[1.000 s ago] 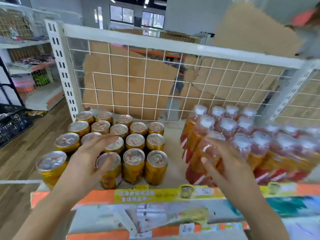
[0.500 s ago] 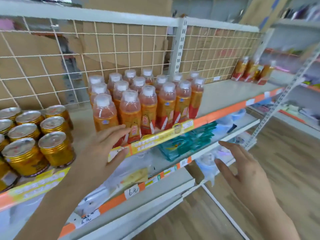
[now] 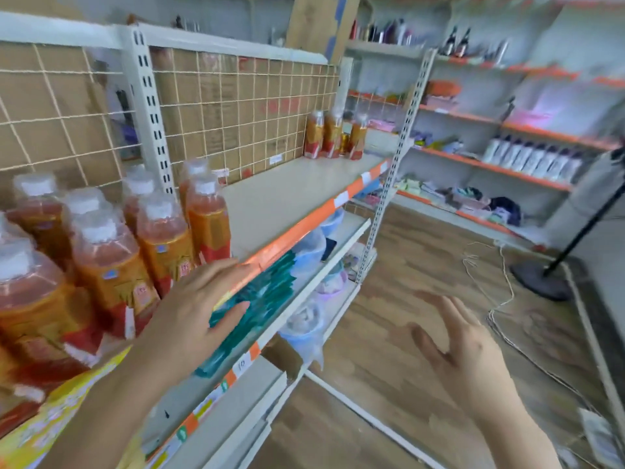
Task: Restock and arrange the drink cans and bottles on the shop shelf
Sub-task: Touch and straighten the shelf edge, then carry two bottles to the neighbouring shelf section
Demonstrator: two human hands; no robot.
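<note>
Several orange drink bottles [image 3: 162,231] with white caps stand packed together at the left end of the white shelf [image 3: 297,191]. Three more such bottles [image 3: 333,135] stand at the shelf's far right end, by the wire back. My left hand [image 3: 199,309] hovers with fingers spread in front of the shelf's orange edge, just right of the near bottles, holding nothing. My right hand [image 3: 463,350] is out over the wooden floor, fingers spread and blurred, also holding nothing. No cans are in view.
Lower shelves hold teal packets [image 3: 257,306] and plastic tubs [image 3: 309,255]. A slotted upright post [image 3: 389,184] ends the rack. Further shelves [image 3: 507,164] with bottles and cloth goods line the right wall. A black stand base [image 3: 537,282] and white cables lie on the floor.
My view has swung right: the gold cans left the frame and the aisle came in. Both hands came off the cans and bottles and moved right, staying open.
</note>
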